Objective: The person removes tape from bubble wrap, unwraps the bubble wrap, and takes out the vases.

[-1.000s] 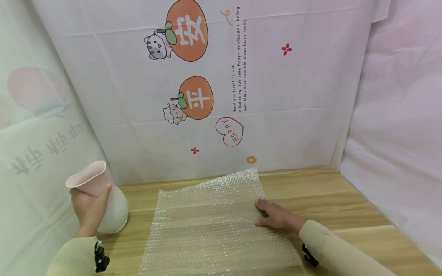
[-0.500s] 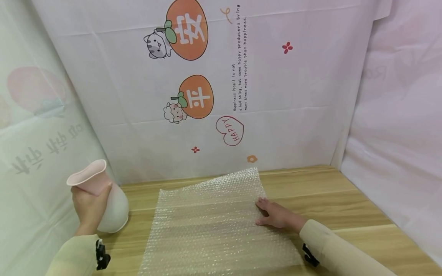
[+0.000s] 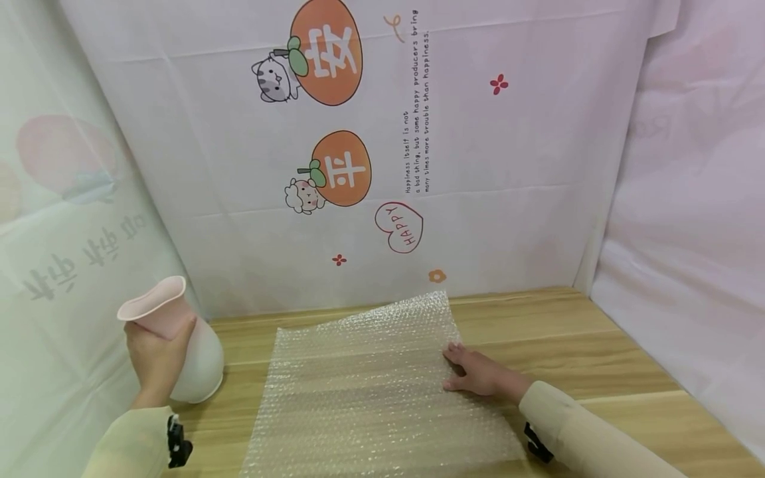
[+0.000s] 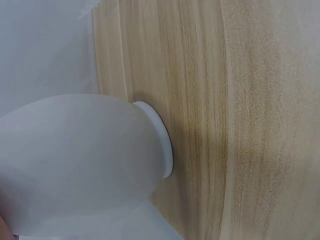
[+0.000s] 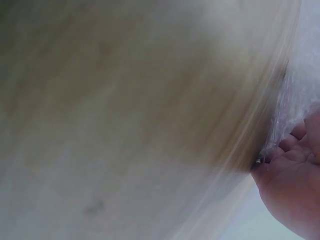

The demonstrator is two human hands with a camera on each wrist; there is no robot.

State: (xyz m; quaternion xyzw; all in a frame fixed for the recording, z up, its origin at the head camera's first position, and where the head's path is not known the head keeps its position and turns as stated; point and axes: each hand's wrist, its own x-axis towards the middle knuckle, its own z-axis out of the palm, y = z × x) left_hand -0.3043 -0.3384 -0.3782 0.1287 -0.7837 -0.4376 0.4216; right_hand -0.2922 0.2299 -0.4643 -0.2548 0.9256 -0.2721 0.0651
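Note:
On the left, my left hand [image 3: 157, 362] grips a vase [image 3: 202, 365] around its narrow neck, thumb toward the near side. The vase has a white rounded body, a pale pink neck and a wavy rim. Its white foot ring [image 4: 159, 137] is at the table surface in the left wrist view. A clear sheet of bubble wrap [image 3: 358, 392] lies spread in the middle. At its right edge rests my right hand [image 3: 475, 372], thumb and fingers apart. Its fingers [image 5: 287, 142] touch the film in the right wrist view.
The wooden table [image 3: 597, 372] reaches back to a white printed cloth [image 3: 508, 219]. More cloth hangs at the left [image 3: 66, 345] and right [image 3: 687, 265] sides. The far right corner of the bubble wrap lifts toward the back cloth.

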